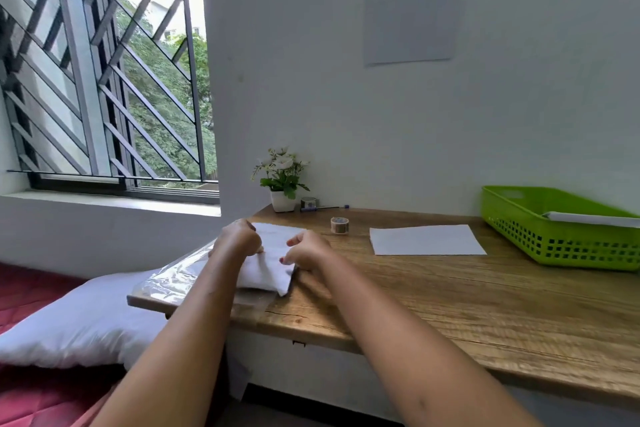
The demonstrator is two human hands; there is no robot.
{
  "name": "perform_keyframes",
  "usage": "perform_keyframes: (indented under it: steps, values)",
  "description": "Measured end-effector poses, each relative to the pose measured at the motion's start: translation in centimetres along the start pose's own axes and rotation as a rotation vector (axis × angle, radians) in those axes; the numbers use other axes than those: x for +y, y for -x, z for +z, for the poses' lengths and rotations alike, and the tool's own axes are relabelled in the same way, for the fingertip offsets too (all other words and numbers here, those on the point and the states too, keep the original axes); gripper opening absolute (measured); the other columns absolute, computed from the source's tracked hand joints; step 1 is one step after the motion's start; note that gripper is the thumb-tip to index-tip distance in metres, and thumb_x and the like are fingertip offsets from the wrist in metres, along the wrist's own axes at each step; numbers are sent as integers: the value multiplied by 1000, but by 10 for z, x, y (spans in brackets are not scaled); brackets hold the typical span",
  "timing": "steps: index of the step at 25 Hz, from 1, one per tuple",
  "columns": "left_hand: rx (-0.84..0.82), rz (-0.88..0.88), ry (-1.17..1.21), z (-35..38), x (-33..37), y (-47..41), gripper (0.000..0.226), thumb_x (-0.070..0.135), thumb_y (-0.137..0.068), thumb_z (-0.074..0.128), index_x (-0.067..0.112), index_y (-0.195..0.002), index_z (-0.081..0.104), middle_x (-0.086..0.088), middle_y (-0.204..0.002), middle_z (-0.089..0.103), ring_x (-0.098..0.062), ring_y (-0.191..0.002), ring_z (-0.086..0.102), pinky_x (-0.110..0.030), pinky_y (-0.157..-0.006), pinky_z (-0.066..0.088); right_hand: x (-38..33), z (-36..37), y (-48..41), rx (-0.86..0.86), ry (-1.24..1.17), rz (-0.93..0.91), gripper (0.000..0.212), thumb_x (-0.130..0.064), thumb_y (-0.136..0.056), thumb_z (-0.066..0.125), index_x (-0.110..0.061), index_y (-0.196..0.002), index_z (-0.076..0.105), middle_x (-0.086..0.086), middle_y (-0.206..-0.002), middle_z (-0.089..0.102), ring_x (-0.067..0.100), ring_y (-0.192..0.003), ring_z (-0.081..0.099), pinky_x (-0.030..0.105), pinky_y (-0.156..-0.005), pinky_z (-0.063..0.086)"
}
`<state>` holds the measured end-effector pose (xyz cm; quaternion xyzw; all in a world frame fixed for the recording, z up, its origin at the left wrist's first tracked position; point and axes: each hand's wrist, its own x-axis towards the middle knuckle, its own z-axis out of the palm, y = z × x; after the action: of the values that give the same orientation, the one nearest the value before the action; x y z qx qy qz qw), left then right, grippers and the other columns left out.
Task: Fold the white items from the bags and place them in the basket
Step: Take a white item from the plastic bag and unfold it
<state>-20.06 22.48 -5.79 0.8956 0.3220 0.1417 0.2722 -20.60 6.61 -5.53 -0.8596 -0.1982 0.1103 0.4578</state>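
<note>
Fingers (295,254) on white cloth (273,276) edges

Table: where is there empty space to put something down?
Biggest bare patch: the near strip of the table, in front of the paper and green basket. A thin gap lies between those two. Crowded at the left end: left hand, right hand, white cloth, plastic bag.

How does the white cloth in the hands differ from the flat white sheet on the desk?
The white cloth is rumpled and thick; the white sheet lies thin and flat. The left hand and right hand grip the cloth; nothing touches the sheet. The cloth lies on a clear plastic bag, the sheet on the bare desk. Both are white.
</note>
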Motion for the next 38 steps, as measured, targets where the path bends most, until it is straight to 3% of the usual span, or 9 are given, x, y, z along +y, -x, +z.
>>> perform_keyframes:
  steps: [4,9,13,17,22,25,28,33,38]
  values:
    - [-81,103,625,-1,25,15,38,-4,-79,65,8,-115,66,-18,-101,64,-28,-85,60,-39,-89,53,9,-36,4,98,-295,-61,56,6,-80,66,-11,-131,50,10,-138,48,23,-113,53,24,-81,50]
    - [-405,321,888,6,97,63,63,-7,-77,69,24,-129,52,-11,-116,52,-25,-90,59,-37,-76,55,27,-107,3,426,-391,-132,48,5,-82,64,-11,-127,58,5,-136,54,21,-122,53,30,-105,44]
    - [-621,381,823,36,148,85,64,-6,-78,69,25,-131,52,-2,-117,44,-22,-104,54,-32,-81,56,58,-164,6,612,-346,-60,46,3,-86,61,-12,-129,57,3,-139,51,21,-129,47,28,-109,38]
    - [-751,335,724,72,165,83,48,-10,-83,60,11,-126,57,-10,-129,46,-21,-101,58,-24,-73,57,99,-197,-1,501,-258,18,45,6,-88,54,-5,-132,52,8,-137,53,25,-122,53,36,-106,43]
    - [-514,410,264,95,152,51,65,11,-76,76,22,-135,51,-5,-141,36,-27,-126,39,-36,-112,31,135,-215,-6,211,497,90,44,-11,-95,42,-16,-138,48,7,-144,47,24,-131,44,31,-106,34]
    - [-465,450,216,103,151,46,75,14,-73,79,20,-140,46,-6,-144,36,-28,-130,37,-35,-114,28,132,-212,-8,-12,763,177,50,-38,-99,37,-22,-147,33,3,-156,28,23,-142,28,33,-114,23]
    - [-380,520,141,108,148,46,78,22,-71,81,14,-140,45,-5,-149,29,-28,-132,34,-35,-114,26,134,-213,-17,6,916,290,73,-66,-88,38,-21,-145,38,5,-151,37,26,-137,37,39,-113,30]
    - [-327,621,-133,107,140,54,65,51,-82,64,19,-137,50,-6,-156,21,-28,-142,20,-41,-116,18,136,-214,-1,276,964,323,57,-64,-83,47,-28,-128,54,-1,-134,56,21,-124,51,30,-93,41]
    - [-269,727,-408,105,149,67,66,64,-87,44,19,-136,50,-5,-138,52,-24,-124,49,-37,-101,40,139,-219,11,259,740,483,101,-88,-47,55,-31,-130,51,-3,-137,52,22,-126,48,34,-97,42]
